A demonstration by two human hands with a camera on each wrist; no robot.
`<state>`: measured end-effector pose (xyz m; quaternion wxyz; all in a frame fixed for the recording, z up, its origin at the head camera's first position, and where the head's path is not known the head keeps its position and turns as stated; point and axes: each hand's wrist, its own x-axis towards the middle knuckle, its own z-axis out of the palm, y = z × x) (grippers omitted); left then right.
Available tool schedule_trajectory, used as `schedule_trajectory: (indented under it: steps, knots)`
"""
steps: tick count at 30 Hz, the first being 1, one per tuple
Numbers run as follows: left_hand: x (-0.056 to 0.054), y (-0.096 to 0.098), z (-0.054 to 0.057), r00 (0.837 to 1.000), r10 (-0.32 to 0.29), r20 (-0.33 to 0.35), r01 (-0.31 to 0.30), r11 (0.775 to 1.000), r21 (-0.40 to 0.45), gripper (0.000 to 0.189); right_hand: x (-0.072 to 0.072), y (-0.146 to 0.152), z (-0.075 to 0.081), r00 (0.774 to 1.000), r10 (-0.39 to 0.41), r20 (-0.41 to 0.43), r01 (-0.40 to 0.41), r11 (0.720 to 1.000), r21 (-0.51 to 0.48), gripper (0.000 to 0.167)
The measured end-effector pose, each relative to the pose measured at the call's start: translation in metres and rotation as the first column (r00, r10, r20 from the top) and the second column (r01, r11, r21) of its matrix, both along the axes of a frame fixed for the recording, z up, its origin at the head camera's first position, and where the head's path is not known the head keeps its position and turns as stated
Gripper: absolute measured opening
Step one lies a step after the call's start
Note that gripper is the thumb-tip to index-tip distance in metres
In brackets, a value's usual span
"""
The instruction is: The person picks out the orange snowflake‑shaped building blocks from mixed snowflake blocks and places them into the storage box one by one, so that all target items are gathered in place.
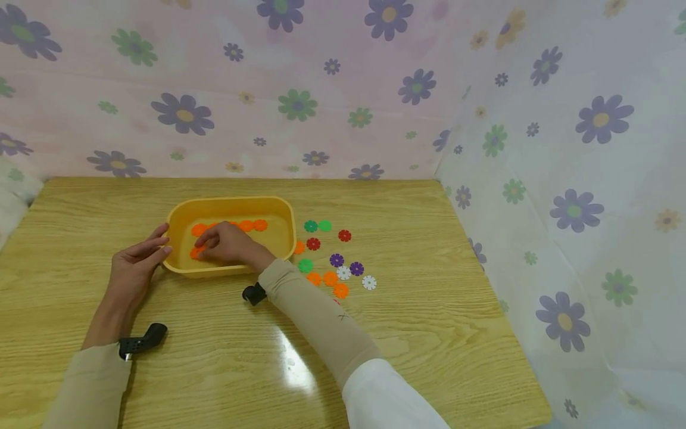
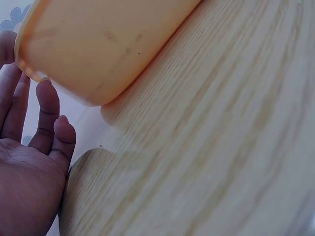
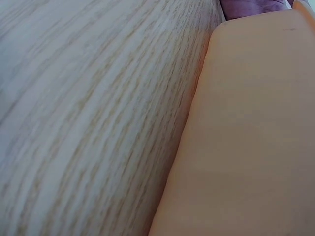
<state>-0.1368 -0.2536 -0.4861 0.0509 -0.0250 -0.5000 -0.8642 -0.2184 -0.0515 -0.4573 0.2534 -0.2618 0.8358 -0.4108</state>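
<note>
The left hand [image 1: 134, 265], fingers loosely extended, touches the left end of the yellow tub [image 1: 277, 238] on the desk [image 1: 429, 333]. Inside, the right hand [image 1: 230, 243] has its fingertips at an orange disc [image 1: 196, 254]; whether they pinch it, I cannot tell. Coloured discs [image 1: 313, 243] lie right of the tub.

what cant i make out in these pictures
Head: whether the right hand pinches an orange piece; the hand covers the contact.
Head: most of a reddish bit, hidden by the right sleeve.
Left wrist: contents of the tray, behind its wall.
Right wrist: tray's end, past the bottom edge.
</note>
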Motion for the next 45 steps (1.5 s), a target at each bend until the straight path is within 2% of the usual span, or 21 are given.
schedule_trajectory:
  steps: [12, 19, 23, 29, 32, 36, 40, 45]
  knots:
    - [0.0, 0.0, 0.002, 1.0, -0.007, 0.004, 0.007, 1.0, 0.0, 0.028, -0.002, -0.001, 0.002, 1.0, 0.018, -0.01, -0.018, 1.0, 0.0, 0.022]
    - [-0.001, -0.002, 0.001, 1.0, -0.003, -0.006, 0.003, 1.0, 0.013, 0.03, -0.003, -0.001, 0.004, 0.995, 0.081, -0.053, -0.082, 0.997, -0.007, 0.022]
    - [-0.001, -0.001, 0.001, 1.0, 0.001, -0.013, -0.001, 1.0, 0.025, 0.03, -0.004, -0.002, 0.005, 0.993, 0.094, -0.065, -0.096, 0.995, -0.032, 0.021]
    - [-0.001, 0.0, -0.001, 1.0, 0.005, 0.001, -0.005, 1.0, -0.004, 0.028, -0.004, -0.002, 0.003, 0.992, 0.045, -0.119, -0.061, 0.989, -0.134, 0.02]
    - [-0.001, 0.0, -0.001, 1.0, 0.005, -0.004, -0.006, 1.0, -0.01, 0.027, -0.003, -0.002, 0.004, 0.99, 0.025, -0.141, -0.056, 0.974, -0.218, 0.023]
    - [0.0, 0.001, -0.001, 1.0, 0.001, -0.018, -0.001, 1.0, 0.004, 0.028, 0.001, 0.002, 0.016, 0.994, 0.008, -0.112, -0.043, 0.948, -0.314, 0.027]
    - [0.0, 0.002, -0.001, 0.999, -0.005, -0.032, 0.006, 1.0, 0.018, 0.029, 0.003, 0.011, 0.037, 0.999, 0.016, -0.052, -0.035, 0.916, -0.4, 0.028]
    - [0.0, 0.002, -0.002, 0.999, 0.003, -0.033, -0.002, 1.0, 0.029, 0.029, 0.002, 0.029, 0.068, 0.999, 0.026, -0.038, -0.042, 0.859, -0.509, 0.027]
